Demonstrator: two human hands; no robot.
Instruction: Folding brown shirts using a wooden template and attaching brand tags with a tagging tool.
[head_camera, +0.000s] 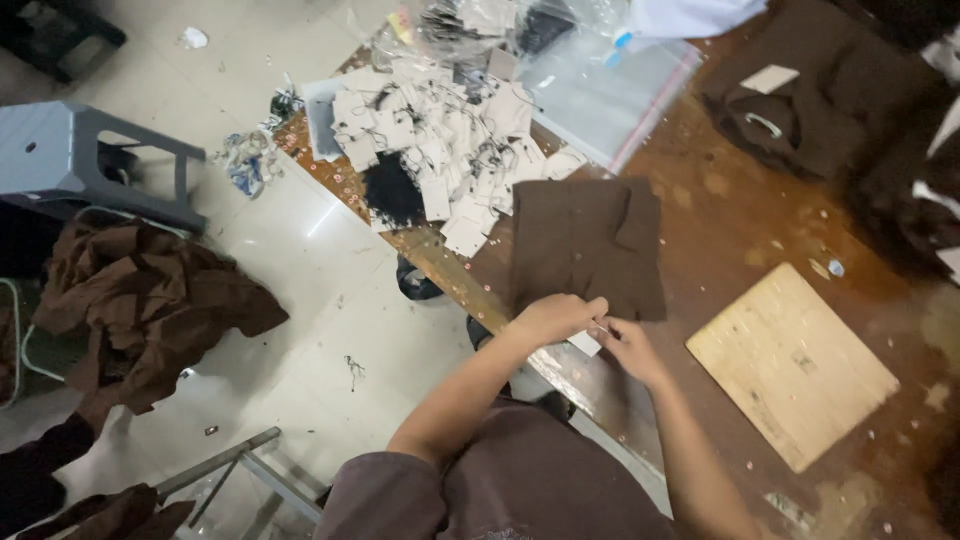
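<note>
Right by my hands lies a folded brown shirt (588, 245) on the table (740, 215), with a heap of paper tags (440, 150) behind and a wooden board (792, 365) beside. My left hand (555, 318) and right hand (628, 348) pinch a small white tag (585, 343) at the shirt's near edge.

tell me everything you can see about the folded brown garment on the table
The folded brown garment is dark brown cloth, folded into a rough rectangle and lying flat on the worn wooden table, near its edge. A collar-like flap shows near its upper right. Its upper left corner overlaps the heap of paper tags. At its lower edge the left hand and right hand meet, pinching a small white tag against the hem.
</note>
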